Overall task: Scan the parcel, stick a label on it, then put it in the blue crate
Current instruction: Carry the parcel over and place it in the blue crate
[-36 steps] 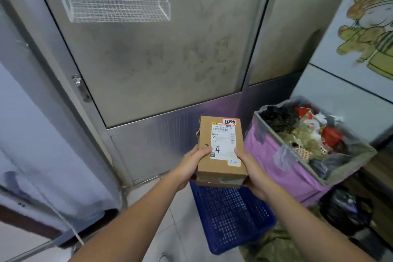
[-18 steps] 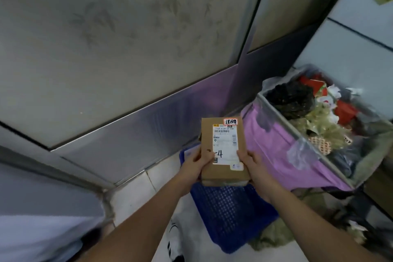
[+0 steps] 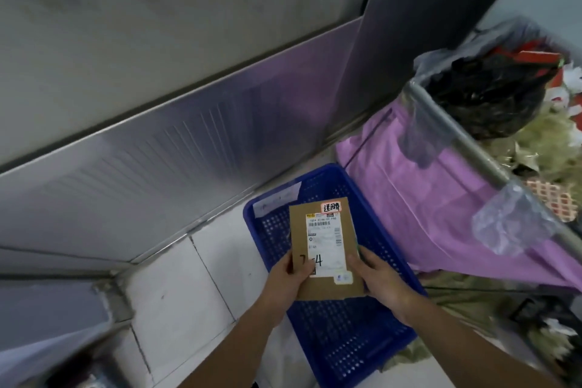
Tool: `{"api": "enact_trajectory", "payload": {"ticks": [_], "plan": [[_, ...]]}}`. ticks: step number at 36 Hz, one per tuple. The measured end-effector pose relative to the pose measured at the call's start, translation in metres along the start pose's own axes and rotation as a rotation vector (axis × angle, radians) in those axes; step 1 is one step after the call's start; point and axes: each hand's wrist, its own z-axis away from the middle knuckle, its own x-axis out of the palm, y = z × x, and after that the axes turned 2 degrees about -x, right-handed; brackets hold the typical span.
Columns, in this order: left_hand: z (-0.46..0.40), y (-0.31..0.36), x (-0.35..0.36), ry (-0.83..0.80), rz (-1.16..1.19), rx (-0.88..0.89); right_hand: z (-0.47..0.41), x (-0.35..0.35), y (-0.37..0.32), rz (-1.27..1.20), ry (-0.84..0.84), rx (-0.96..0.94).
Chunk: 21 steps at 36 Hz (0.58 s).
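Observation:
The parcel is a flat brown cardboard box with a white shipping label and a small red-edged sticker at its top corner. It hangs low over the inside of the blue crate, a perforated plastic basket on the floor. My left hand grips the parcel's left edge, thumb on top. My right hand holds its right edge. Whether the parcel touches the crate's bottom is hidden.
A metal door panel runs along the back. A bin with a pink liner, full of rubbish, stands right of the crate. White floor tiles lie to the left, with a dark blurred object at the lower left corner.
Both hands have lowered the parcel from chest height down into the crate's opening. The camera has tilted downward, so the crate now shows almost whole.

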Motion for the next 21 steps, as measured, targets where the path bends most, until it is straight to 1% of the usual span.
{"api": "enact_trajectory", "payload": {"ticks": [7,12,15,17,21], "plan": [[-0.067,-0.055,0.021,0.082,-0.004,0.043,-0.079,0.0,0.065,0.081,0.033,0.061],[-0.114,-0.092,0.036,0.109,-0.009,0.035,-0.125,-0.005,0.104,0.057,0.021,0.076],[-0.144,-0.114,0.043,0.137,-0.06,0.049,-0.152,-0.006,0.13,0.034,0.002,0.079],[-0.165,-0.129,0.045,0.162,-0.118,0.033,-0.171,-0.006,0.149,0.023,0.003,0.093],[-0.199,-0.156,0.046,0.188,-0.098,-0.016,-0.206,-0.002,0.179,0.072,0.012,0.107]]}}
